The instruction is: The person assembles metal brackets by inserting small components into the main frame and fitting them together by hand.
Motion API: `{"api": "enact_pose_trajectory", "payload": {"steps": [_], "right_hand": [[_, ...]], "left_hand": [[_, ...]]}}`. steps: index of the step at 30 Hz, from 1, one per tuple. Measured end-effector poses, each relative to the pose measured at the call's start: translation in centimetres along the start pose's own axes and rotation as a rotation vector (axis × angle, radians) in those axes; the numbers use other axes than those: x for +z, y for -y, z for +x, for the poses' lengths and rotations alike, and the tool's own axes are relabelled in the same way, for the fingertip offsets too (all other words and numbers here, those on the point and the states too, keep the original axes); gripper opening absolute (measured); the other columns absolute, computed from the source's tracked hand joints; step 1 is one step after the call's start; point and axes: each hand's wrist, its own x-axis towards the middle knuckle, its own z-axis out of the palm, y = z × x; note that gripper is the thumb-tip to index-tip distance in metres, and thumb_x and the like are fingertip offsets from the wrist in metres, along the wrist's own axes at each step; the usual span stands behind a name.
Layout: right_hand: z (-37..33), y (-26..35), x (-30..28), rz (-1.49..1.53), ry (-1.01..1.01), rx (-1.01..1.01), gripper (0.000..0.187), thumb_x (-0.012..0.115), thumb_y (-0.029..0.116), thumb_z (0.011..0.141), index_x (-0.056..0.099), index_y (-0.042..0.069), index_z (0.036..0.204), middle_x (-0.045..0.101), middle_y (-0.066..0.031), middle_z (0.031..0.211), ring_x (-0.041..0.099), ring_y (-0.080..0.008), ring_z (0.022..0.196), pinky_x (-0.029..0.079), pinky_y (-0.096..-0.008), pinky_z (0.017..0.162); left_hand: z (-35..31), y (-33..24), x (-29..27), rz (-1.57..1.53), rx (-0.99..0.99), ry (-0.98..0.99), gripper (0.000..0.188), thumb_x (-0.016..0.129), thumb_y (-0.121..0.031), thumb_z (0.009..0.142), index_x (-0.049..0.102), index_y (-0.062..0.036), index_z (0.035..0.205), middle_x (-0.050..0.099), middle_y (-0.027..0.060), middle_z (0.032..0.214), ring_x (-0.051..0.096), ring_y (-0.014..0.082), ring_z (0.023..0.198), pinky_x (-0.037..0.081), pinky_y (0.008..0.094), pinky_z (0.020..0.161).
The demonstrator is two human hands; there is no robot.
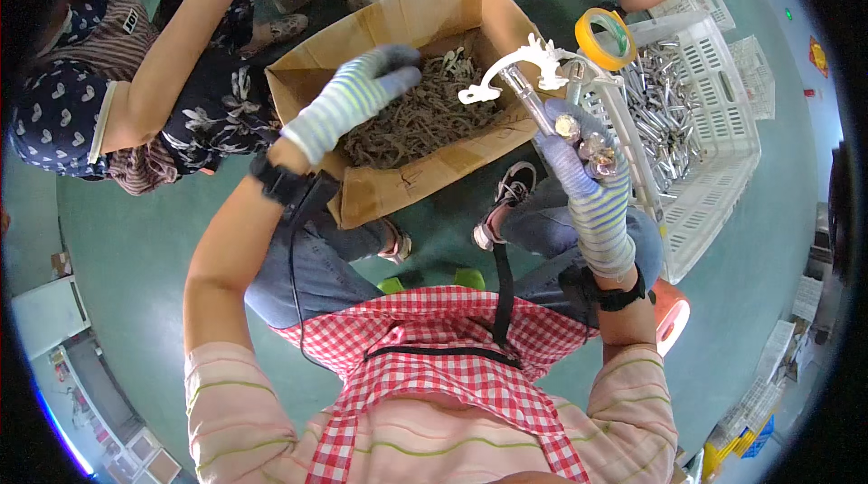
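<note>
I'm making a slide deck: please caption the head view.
Gloved left hand over a cardboard box, gloved right hand holding shiny parts.

I see that the camera is worn on the head of the seated person (434, 434). It looks steeply down, over the apron (434, 332), to the left hand (360, 95) and right hand (589, 172), quite near; its wide view reaches the floor (136, 258).

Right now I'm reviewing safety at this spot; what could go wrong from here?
The right hand holds several shiny metal pieces together, so one might slip out. The black cable curving loosely from the wrist of the left hand could snag on the cardboard box. The yellow tape roll is close to the held pieces and might get knocked.
</note>
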Motion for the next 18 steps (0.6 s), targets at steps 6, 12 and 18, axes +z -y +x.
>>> {"api": "enact_pose_trajectory", "payload": {"steps": [6,12,18], "right_hand": [[0.2,1.3,-1.3,-0.040,-0.057,0.048,0.032,0.061,0.003,0.083,0.059,0.004,0.115,0.063,-0.0021,0.103,0.057,-0.0077,0.091,0.045,-0.0212,0.082],[0.0,0.0,-2.9,0.009,-0.118,0.152,0.033,0.065,0.005,0.081,0.059,0.003,0.114,0.063,-0.0011,0.102,0.056,-0.0075,0.093,0.044,-0.0228,0.084],[0.6,1.1,-1.5,0.015,-0.052,0.119,0.032,0.065,0.005,0.081,0.060,0.003,0.113,0.063,-0.0014,0.102,0.057,-0.0086,0.092,0.045,-0.0235,0.082]], "left_hand": [[7.4,6.9,5.2,0.526,-0.007,0.449,0.039,0.057,-0.022,0.084,0.056,-0.0037,0.118,0.061,0.0185,0.113,0.057,0.0316,0.107,0.044,0.0374,0.091],[12.3,19.5,16.4,0.710,-0.279,0.516,0.029,0.053,-0.017,0.082,0.064,-0.0034,0.106,0.058,0.0195,0.116,0.059,0.0326,0.103,0.048,0.0414,0.084],[10.2,30.6,16.5,0.891,-0.448,0.471,0.029,0.046,-0.019,0.089,0.065,-0.0022,0.103,0.061,0.0182,0.113,0.062,0.0326,0.099,0.050,0.0428,0.077]]}}
